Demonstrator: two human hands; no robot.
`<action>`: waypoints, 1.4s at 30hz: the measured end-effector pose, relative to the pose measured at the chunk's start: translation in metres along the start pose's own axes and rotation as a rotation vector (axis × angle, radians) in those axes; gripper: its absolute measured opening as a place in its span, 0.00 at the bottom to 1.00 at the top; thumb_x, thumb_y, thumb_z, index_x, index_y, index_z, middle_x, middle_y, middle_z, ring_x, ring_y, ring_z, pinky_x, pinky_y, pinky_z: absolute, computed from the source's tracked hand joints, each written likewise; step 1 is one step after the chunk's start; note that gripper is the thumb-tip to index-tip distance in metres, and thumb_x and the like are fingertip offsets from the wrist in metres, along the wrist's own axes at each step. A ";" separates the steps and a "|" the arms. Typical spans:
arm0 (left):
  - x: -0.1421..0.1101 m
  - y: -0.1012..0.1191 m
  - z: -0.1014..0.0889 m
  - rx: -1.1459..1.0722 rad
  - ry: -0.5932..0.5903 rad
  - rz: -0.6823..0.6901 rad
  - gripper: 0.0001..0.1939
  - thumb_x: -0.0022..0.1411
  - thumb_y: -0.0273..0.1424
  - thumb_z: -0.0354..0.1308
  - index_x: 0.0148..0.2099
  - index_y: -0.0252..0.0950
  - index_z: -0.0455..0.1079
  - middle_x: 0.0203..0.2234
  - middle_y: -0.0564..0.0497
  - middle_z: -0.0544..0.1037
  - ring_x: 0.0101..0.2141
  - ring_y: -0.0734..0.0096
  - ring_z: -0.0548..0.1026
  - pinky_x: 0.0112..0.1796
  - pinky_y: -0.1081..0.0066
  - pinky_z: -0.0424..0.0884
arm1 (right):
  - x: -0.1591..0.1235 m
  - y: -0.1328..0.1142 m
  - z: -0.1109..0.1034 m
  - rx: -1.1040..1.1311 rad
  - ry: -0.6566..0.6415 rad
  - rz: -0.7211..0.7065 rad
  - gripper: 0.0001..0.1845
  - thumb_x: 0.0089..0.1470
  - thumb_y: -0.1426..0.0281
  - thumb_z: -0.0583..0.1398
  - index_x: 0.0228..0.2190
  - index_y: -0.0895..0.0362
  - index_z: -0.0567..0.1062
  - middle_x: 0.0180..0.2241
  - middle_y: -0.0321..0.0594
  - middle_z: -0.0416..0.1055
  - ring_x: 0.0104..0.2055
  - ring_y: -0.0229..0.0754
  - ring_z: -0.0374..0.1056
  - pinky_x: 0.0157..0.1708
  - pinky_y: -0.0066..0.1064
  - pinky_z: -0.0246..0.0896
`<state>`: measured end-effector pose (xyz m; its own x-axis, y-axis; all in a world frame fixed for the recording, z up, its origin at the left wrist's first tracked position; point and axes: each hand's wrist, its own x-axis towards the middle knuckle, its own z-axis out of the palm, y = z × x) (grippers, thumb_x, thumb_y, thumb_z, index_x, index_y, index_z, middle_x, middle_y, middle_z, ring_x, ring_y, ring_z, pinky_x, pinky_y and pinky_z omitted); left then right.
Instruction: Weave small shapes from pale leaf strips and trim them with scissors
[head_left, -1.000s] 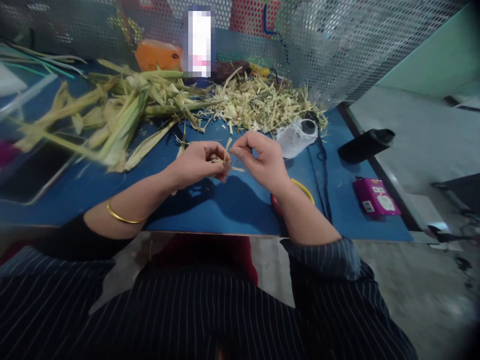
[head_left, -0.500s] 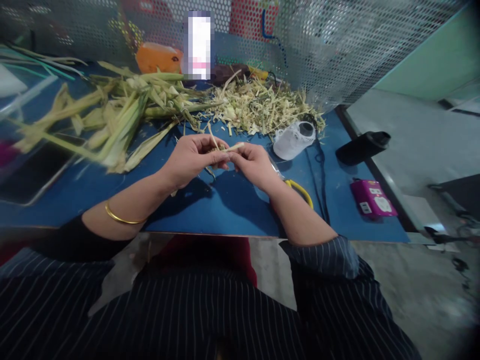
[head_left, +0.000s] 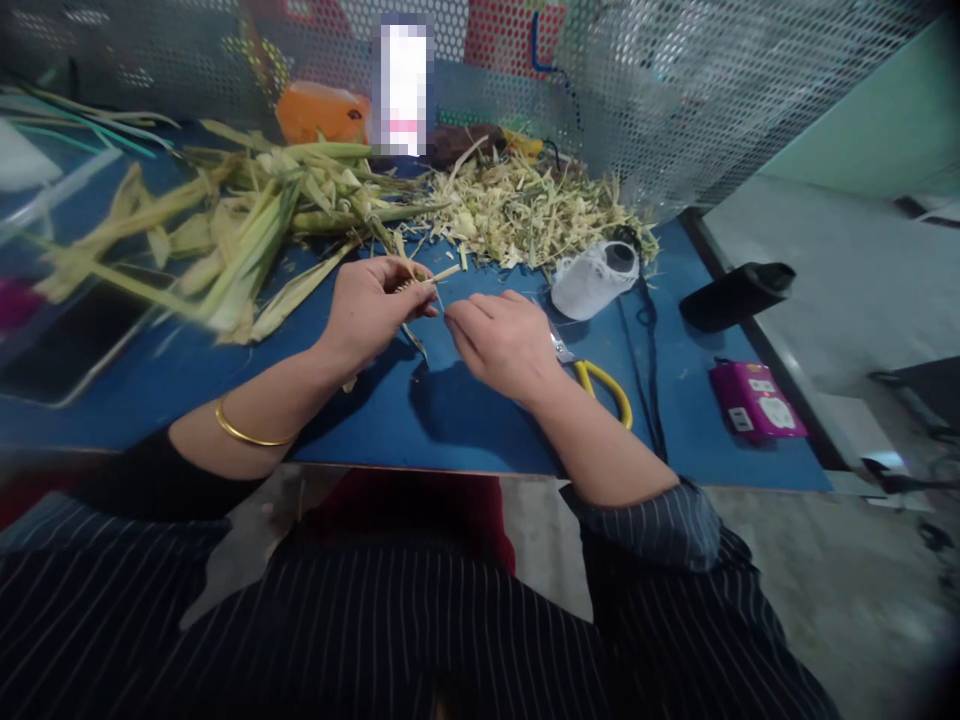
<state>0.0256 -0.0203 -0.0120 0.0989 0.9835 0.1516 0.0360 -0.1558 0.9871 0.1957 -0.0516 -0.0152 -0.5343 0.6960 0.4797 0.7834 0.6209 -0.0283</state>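
Note:
Over the middle of the blue table, my left hand [head_left: 375, 305] pinches a small plaited piece of corn husk [head_left: 407, 287] between thumb and fingers. A pale strip end [head_left: 446, 273] sticks out from it to the right, and a darker strip hangs below. Just to the right, my right hand [head_left: 502, 340] is closed with its fingertips together, a little apart from the left. A thin pale strand seems to run between the two hands; most of it is hidden. Yellow-handled scissors [head_left: 604, 390] lie partly under my right wrist.
Long corn husks [head_left: 255, 230] lie at the left, beside a heap of husk scraps [head_left: 517, 215]. A white spool [head_left: 592, 282], a black cylinder [head_left: 739, 296] and a purple pack [head_left: 757, 400] are at the right. A perforated metal screen [head_left: 637, 90] stands behind the table [head_left: 495, 440].
My hands were together at the plaited piece. Now the right hand has drawn away, down and turned back-up, while the left still holds the piece slightly further left.

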 end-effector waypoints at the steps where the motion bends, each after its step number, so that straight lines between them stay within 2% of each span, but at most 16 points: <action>1: 0.000 0.000 0.000 -0.003 0.007 -0.003 0.04 0.52 0.25 0.64 0.31 0.31 0.72 0.23 0.52 0.76 0.24 0.74 0.76 0.31 0.71 0.76 | -0.001 0.000 0.000 0.001 -0.002 0.002 0.16 0.64 0.69 0.47 0.30 0.57 0.72 0.24 0.39 0.69 0.25 0.39 0.55 0.30 0.35 0.42; 4: 0.002 -0.001 0.000 -0.006 0.022 0.001 0.04 0.52 0.25 0.64 0.32 0.31 0.73 0.22 0.52 0.76 0.23 0.74 0.75 0.31 0.70 0.76 | -0.002 -0.001 0.000 0.009 0.008 0.017 0.16 0.64 0.70 0.47 0.31 0.56 0.72 0.21 0.37 0.67 0.23 0.38 0.51 0.29 0.35 0.41; 8: 0.002 -0.001 -0.003 0.070 0.003 0.044 0.02 0.52 0.25 0.63 0.31 0.31 0.74 0.22 0.51 0.77 0.23 0.74 0.75 0.29 0.73 0.73 | -0.002 -0.005 -0.003 0.045 0.048 -0.036 0.15 0.63 0.70 0.48 0.31 0.56 0.72 0.24 0.37 0.66 0.26 0.38 0.54 0.30 0.34 0.44; 11: 0.000 -0.003 -0.004 0.199 -0.124 0.078 0.02 0.50 0.25 0.63 0.30 0.32 0.75 0.22 0.52 0.77 0.24 0.73 0.75 0.28 0.74 0.71 | -0.002 -0.003 -0.005 0.142 0.113 -0.036 0.13 0.63 0.71 0.49 0.33 0.55 0.73 0.26 0.37 0.64 0.28 0.39 0.56 0.32 0.34 0.47; 13: -0.002 -0.005 -0.003 0.233 -0.231 0.061 0.04 0.49 0.25 0.63 0.31 0.33 0.74 0.23 0.52 0.78 0.24 0.71 0.76 0.28 0.74 0.71 | -0.002 0.000 -0.006 0.251 0.159 0.022 0.13 0.63 0.70 0.50 0.33 0.55 0.73 0.27 0.37 0.64 0.29 0.39 0.58 0.33 0.33 0.50; 19: -0.009 -0.002 0.001 0.076 -0.552 0.015 0.10 0.49 0.27 0.66 0.32 0.36 0.67 0.22 0.54 0.76 0.26 0.68 0.78 0.31 0.70 0.74 | 0.002 0.015 -0.005 0.593 0.264 0.271 0.09 0.58 0.68 0.57 0.28 0.55 0.74 0.24 0.35 0.62 0.29 0.37 0.57 0.32 0.32 0.52; 21: -0.011 0.003 0.001 0.047 -0.609 0.022 0.12 0.50 0.28 0.68 0.33 0.36 0.67 0.22 0.53 0.76 0.27 0.68 0.79 0.31 0.69 0.74 | 0.004 0.019 -0.001 0.661 0.254 0.350 0.07 0.55 0.68 0.60 0.26 0.56 0.74 0.22 0.33 0.61 0.27 0.35 0.55 0.30 0.31 0.51; 23: -0.013 0.007 0.001 0.030 -0.592 0.045 0.12 0.50 0.28 0.69 0.33 0.35 0.67 0.23 0.52 0.77 0.27 0.68 0.79 0.32 0.70 0.74 | 0.005 0.021 0.003 0.730 0.203 0.411 0.07 0.53 0.69 0.61 0.25 0.57 0.74 0.20 0.31 0.60 0.24 0.34 0.52 0.27 0.30 0.48; 26: -0.013 0.009 0.000 0.046 -0.493 0.118 0.11 0.51 0.29 0.68 0.36 0.34 0.70 0.24 0.51 0.78 0.26 0.69 0.78 0.31 0.71 0.74 | 0.005 0.023 0.009 0.796 0.056 0.454 0.08 0.51 0.68 0.61 0.23 0.58 0.73 0.18 0.29 0.59 0.23 0.32 0.50 0.25 0.28 0.45; 28: -0.012 0.007 0.000 0.101 -0.409 0.185 0.10 0.54 0.30 0.67 0.37 0.33 0.73 0.24 0.51 0.78 0.26 0.69 0.78 0.30 0.72 0.73 | 0.004 0.023 0.011 0.765 -0.029 0.454 0.10 0.52 0.68 0.60 0.21 0.59 0.71 0.17 0.30 0.58 0.22 0.32 0.50 0.25 0.28 0.43; 30: -0.009 0.002 -0.001 0.167 -0.309 0.244 0.08 0.56 0.31 0.65 0.38 0.33 0.75 0.24 0.50 0.79 0.26 0.69 0.78 0.30 0.72 0.73 | 0.003 0.020 0.012 0.686 -0.059 0.438 0.12 0.52 0.68 0.60 0.20 0.59 0.70 0.18 0.30 0.59 0.22 0.32 0.51 0.25 0.28 0.43; 34: -0.003 -0.006 -0.004 0.277 -0.118 0.310 0.06 0.56 0.31 0.63 0.37 0.34 0.75 0.26 0.51 0.79 0.27 0.70 0.78 0.30 0.72 0.72 | 0.001 0.011 0.011 0.503 0.004 0.275 0.09 0.54 0.72 0.57 0.24 0.58 0.72 0.24 0.36 0.66 0.27 0.35 0.58 0.29 0.29 0.49; 37: 0.000 -0.009 -0.006 0.320 -0.052 0.318 0.06 0.55 0.30 0.64 0.36 0.35 0.73 0.27 0.52 0.79 0.26 0.71 0.77 0.29 0.73 0.72 | 0.000 0.006 0.006 0.392 0.056 0.092 0.10 0.58 0.72 0.54 0.28 0.58 0.73 0.27 0.38 0.68 0.30 0.37 0.61 0.31 0.29 0.51; 39: 0.001 -0.009 -0.006 0.307 -0.070 0.299 0.08 0.53 0.30 0.66 0.35 0.35 0.71 0.26 0.53 0.78 0.25 0.72 0.77 0.29 0.74 0.72 | 0.000 0.004 0.002 0.350 0.104 0.023 0.11 0.61 0.69 0.53 0.29 0.57 0.72 0.26 0.37 0.66 0.29 0.37 0.59 0.31 0.30 0.51; 42: 0.000 -0.009 -0.006 0.263 -0.174 0.241 0.09 0.52 0.30 0.66 0.34 0.35 0.69 0.25 0.53 0.77 0.24 0.72 0.77 0.27 0.74 0.72 | 0.000 0.007 -0.001 0.393 0.209 0.015 0.11 0.62 0.69 0.53 0.29 0.57 0.72 0.26 0.36 0.64 0.28 0.36 0.58 0.31 0.30 0.52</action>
<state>0.0197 -0.0184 -0.0208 0.3019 0.8891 0.3441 0.2421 -0.4206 0.8743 0.2017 -0.0478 -0.0149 -0.4165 0.6427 0.6430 0.5886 0.7297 -0.3481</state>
